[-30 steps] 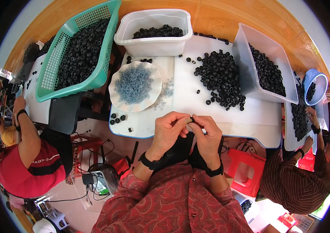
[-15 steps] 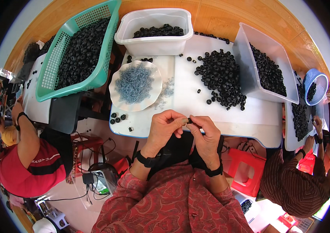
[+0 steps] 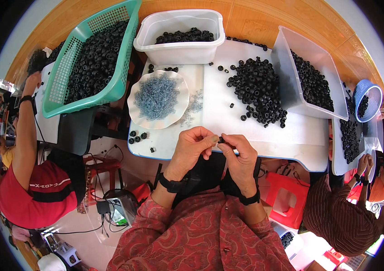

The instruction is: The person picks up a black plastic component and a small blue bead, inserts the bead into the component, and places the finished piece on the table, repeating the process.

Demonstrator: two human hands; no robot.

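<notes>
My left hand (image 3: 192,149) and my right hand (image 3: 241,156) meet over the near edge of the white table (image 3: 300,135), fingertips pinched together on one small black ring (image 3: 222,140). Just beyond them lies a loose pile of black rings (image 3: 259,90) on the table. To the left of the pile sits a scalloped white dish (image 3: 158,98) of small blue-grey pieces, with more spilled beside it.
A green basket (image 3: 88,63) of black rings stands at the far left, a white tub (image 3: 180,34) at the back, a clear tub (image 3: 309,77) at the right. A few rings (image 3: 137,136) lie near the front left corner. Other people sit at both sides.
My hands have stayed together at the table edge; the fingers shifted slightly around the small black ring. Nothing else has moved.
</notes>
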